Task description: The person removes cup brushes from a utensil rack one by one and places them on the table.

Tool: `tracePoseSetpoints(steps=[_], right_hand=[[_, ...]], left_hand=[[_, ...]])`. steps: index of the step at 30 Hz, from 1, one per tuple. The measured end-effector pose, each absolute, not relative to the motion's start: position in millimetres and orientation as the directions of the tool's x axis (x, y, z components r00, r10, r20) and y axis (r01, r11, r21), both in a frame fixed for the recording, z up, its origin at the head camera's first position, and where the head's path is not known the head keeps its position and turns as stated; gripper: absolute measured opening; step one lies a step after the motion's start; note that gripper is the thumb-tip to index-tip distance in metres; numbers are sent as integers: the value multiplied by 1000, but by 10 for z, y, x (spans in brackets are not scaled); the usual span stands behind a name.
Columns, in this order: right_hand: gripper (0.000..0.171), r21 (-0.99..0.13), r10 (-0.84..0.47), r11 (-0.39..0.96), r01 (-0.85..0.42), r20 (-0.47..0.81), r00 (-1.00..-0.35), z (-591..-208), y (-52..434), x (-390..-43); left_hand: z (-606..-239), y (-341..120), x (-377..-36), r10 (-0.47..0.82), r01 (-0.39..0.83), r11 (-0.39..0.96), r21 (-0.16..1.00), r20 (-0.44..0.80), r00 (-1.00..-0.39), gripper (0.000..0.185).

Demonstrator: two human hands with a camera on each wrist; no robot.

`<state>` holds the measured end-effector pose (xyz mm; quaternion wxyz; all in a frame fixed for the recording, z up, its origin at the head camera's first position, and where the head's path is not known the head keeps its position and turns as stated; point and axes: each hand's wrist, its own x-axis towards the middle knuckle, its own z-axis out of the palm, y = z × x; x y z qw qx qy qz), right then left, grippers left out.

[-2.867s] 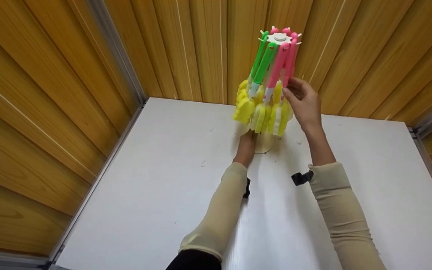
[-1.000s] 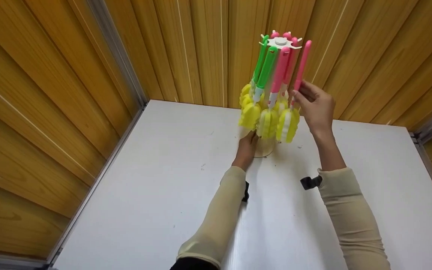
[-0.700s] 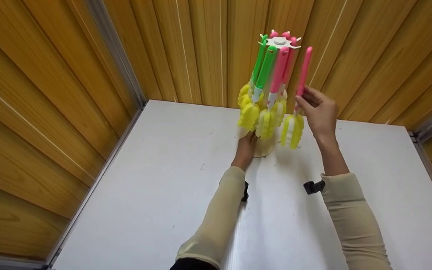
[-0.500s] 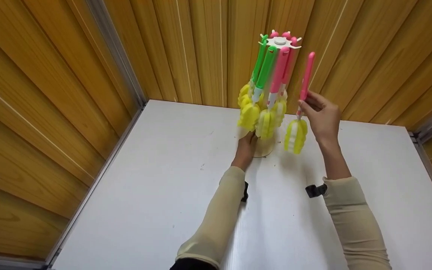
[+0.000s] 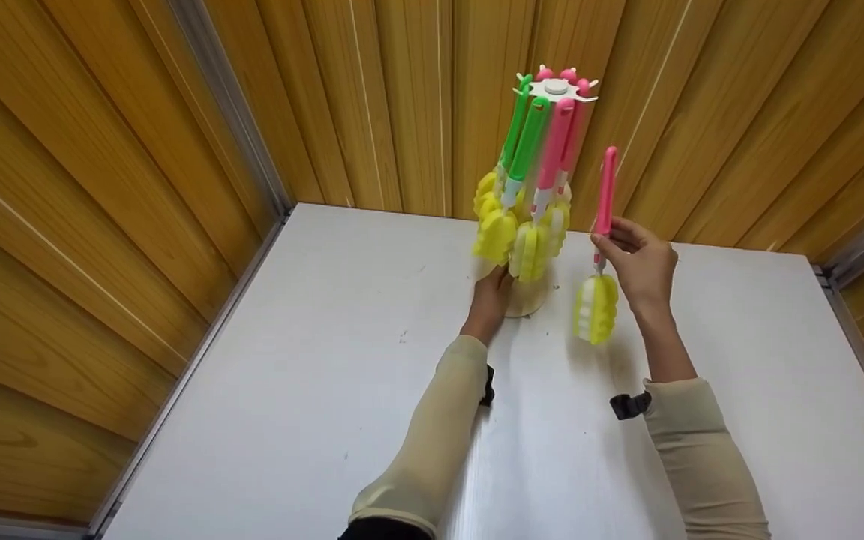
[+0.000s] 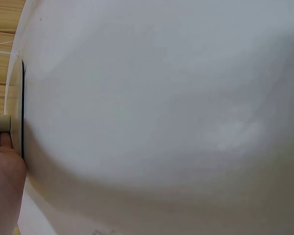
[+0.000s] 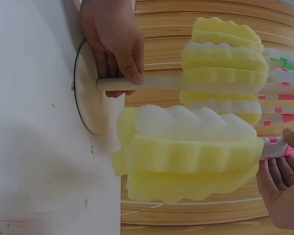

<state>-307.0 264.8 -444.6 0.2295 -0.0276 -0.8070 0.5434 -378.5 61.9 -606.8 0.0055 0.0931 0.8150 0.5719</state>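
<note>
The right hand (image 5: pixel 640 264) pinches a pink-handled sponge brush (image 5: pixel 601 247) by the lower part of its handle, fingers and thumb closed round it. A moment ago this brush hung at the top disc of the stand (image 5: pixel 531 187) among the others; now it is free of the stand, held upright just to the right of it and lower than the hanging brushes, its yellow and white sponge head (image 7: pixel 186 152) near the white table (image 5: pixel 327 360) but not touching it. So one brush is off the stand, and the rest, green-handled and pink-handled, still hang from the disc.

The left hand (image 7: pixel 112 39) has not moved: it grips the stand's post just above the round base (image 7: pixel 88 98), thumb and fingers curled round it, steadying the stand on the table. Behind the stand rise wooden wall panels (image 5: pixel 402 97).
</note>
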Motion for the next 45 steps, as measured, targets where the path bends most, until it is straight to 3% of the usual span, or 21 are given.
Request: tracePoseSetpoints(steps=[12, 26, 45], right_hand=[[49, -903, 299, 422, -76, 218, -929, -4772, 2737, -3022], [45, -919, 296, 388, 65, 58, -953, -4916, 2833, -3049], [40, -949, 288, 273, 155, -73, -955, -5151, 2851, -3139]], left_hand=[[-6074, 605, -3796, 159, 140, 340, 930, 90, -983, 45], [-6106, 613, -3802, 176, 163, 328, 930, 109, -978, 47], [-6080, 609, -3804, 172, 166, 335, 927, 113, -979, 46]])
